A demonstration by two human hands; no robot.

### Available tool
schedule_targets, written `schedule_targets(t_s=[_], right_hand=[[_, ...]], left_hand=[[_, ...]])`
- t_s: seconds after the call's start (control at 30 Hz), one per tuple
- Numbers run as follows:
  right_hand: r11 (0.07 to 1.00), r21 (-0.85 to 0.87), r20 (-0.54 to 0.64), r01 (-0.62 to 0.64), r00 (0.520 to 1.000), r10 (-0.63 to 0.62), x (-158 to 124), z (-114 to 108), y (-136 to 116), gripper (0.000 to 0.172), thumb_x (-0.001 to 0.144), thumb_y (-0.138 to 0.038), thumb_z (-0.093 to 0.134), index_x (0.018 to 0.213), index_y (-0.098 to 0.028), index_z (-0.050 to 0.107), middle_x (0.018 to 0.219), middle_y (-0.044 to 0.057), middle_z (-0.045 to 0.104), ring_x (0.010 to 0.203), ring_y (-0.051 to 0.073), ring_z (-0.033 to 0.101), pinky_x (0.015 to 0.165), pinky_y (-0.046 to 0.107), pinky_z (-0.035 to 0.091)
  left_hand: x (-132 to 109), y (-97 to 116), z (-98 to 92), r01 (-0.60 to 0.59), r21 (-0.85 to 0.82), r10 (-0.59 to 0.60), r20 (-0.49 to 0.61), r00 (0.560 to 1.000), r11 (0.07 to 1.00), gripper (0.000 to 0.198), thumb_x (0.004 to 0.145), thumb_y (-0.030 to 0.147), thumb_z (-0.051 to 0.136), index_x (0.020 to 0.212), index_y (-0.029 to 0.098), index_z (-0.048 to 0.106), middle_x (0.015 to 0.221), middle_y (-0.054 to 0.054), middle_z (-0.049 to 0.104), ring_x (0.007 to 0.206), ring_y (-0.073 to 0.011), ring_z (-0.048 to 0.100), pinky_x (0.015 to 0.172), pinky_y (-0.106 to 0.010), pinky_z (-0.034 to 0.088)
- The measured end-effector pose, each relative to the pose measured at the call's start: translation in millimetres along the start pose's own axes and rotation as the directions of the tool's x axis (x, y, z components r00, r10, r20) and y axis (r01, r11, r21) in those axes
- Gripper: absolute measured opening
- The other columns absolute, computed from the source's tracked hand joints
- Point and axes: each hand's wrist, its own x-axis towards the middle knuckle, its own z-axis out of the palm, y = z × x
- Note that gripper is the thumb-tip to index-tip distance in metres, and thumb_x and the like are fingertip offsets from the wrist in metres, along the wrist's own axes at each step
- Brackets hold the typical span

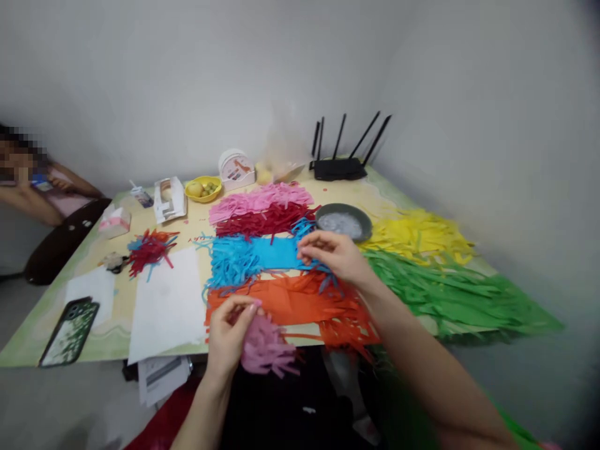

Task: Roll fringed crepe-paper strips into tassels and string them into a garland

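Observation:
My left hand (230,334) pinches the top of a pink fringed paper tassel (268,347), which hangs over the table's front edge. Above the blue fringed paper (274,253), my right hand (335,253) has thumb and fingers drawn together; whatever may be between them is too small to make out. Orange fringed paper (281,300) lies below the blue strip, between my two hands. Just beyond my right hand stands a dark round bowl (368,226) with something whitish and translucent in it.
Dark red (262,220) and pink fringed paper (267,199) lie farther back; yellow (417,234) and green (440,290) at right. A white sheet (166,306), phone (70,331) and mixed tassels (150,251) lie left. Behind stands a black router (338,169). A person (60,187) sits far left.

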Motion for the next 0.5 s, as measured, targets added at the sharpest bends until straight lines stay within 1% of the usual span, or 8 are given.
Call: schedule_targets(t_s=[0.07, 0.13, 0.2, 0.27, 0.33, 0.43, 0.5], right_hand=[[0.98, 0.197, 0.072, 0.026, 0.997, -0.041, -27.5, 37.1, -18.3, 0.025, 0.08, -0.041, 0.071, 0.086, -0.017, 0.069, 0.075, 0.004, 0.071, 0.065, 0.015, 0.066, 0.065, 0.029, 0.055], [0.958, 0.286, 0.091, 0.016, 0.995, -0.044, -46.8, 66.7, -31.8, 0.023, 0.078, -0.04, 0.073, 0.083, -0.018, 0.07, 0.076, 0.004, 0.071, 0.066, 0.015, 0.066, 0.065, 0.028, 0.056], [0.943, 0.331, 0.076, 0.009, 0.996, -0.037, -57.4, 87.8, -39.3, 0.023, 0.078, -0.042, 0.074, 0.082, -0.019, 0.07, 0.078, 0.004, 0.071, 0.068, 0.016, 0.066, 0.065, 0.029, 0.056], [0.935, 0.354, 0.061, 0.001, 0.998, -0.024, -62.1, 102.0, -42.0, 0.025, 0.077, -0.043, 0.074, 0.081, -0.019, 0.07, 0.077, 0.004, 0.07, 0.068, 0.016, 0.067, 0.065, 0.03, 0.057], [0.928, 0.373, 0.047, -0.008, 0.999, -0.011, -64.9, 111.7, -42.6, 0.025, 0.077, -0.044, 0.074, 0.08, -0.019, 0.07, 0.074, 0.003, 0.07, 0.066, 0.016, 0.066, 0.063, 0.029, 0.057], [0.926, 0.378, 0.024, 0.003, 1.0, -0.013, -70.1, 121.6, -45.0, 0.023, 0.078, -0.043, 0.074, 0.08, -0.02, 0.07, 0.073, 0.003, 0.07, 0.066, 0.016, 0.067, 0.064, 0.028, 0.057], [0.94, 0.341, 0.013, 0.02, 1.0, -0.026, -74.9, 126.8, -49.0, 0.022, 0.078, -0.042, 0.074, 0.08, -0.02, 0.07, 0.075, 0.003, 0.07, 0.068, 0.016, 0.067, 0.064, 0.029, 0.057]], left_hand=[[1.3, 8.1, 2.8, -0.078, 0.011, 0.079, -0.018, 0.997, 0.997, 0.016, 0.081, 0.031, 0.071, 0.083, 0.015, 0.071, 0.072, -0.004, 0.072, 0.072, -0.0156, 0.068, 0.072, -0.025, 0.054], [-0.3, 12.9, 3.5, -0.144, 0.026, 0.145, -0.037, 0.989, 0.989, 0.014, 0.083, 0.03, 0.07, 0.084, 0.015, 0.071, 0.075, -0.004, 0.073, 0.073, -0.0155, 0.069, 0.073, -0.026, 0.054], [-4.8, 14.9, 0.9, -0.191, 0.05, 0.194, -0.056, 0.979, 0.98, 0.013, 0.084, 0.028, 0.069, 0.084, 0.016, 0.072, 0.078, -0.004, 0.073, 0.074, -0.0152, 0.069, 0.073, -0.026, 0.054], [-11.2, 15.4, -4.7, -0.221, 0.082, 0.227, -0.071, 0.971, 0.972, 0.012, 0.084, 0.027, 0.068, 0.084, 0.016, 0.071, 0.079, -0.004, 0.072, 0.075, -0.0149, 0.068, 0.075, -0.026, 0.054], [-17.8, 15.6, -11.7, -0.234, 0.099, 0.242, -0.075, 0.967, 0.967, 0.012, 0.085, 0.027, 0.067, 0.084, 0.015, 0.07, 0.079, -0.004, 0.072, 0.074, -0.0145, 0.068, 0.074, -0.026, 0.054], [-25.6, 15.9, -21.2, -0.259, 0.115, 0.269, -0.081, 0.96, 0.959, 0.01, 0.085, 0.025, 0.066, 0.082, 0.015, 0.069, 0.077, -0.003, 0.071, 0.071, -0.0137, 0.067, 0.071, -0.025, 0.053], [-29.4, 15.7, -25.8, -0.293, 0.17, 0.313, -0.102, 0.944, 0.941, 0.009, 0.084, 0.024, 0.066, 0.081, 0.016, 0.068, 0.077, -0.003, 0.07, 0.072, -0.0137, 0.066, 0.071, -0.025, 0.052]])
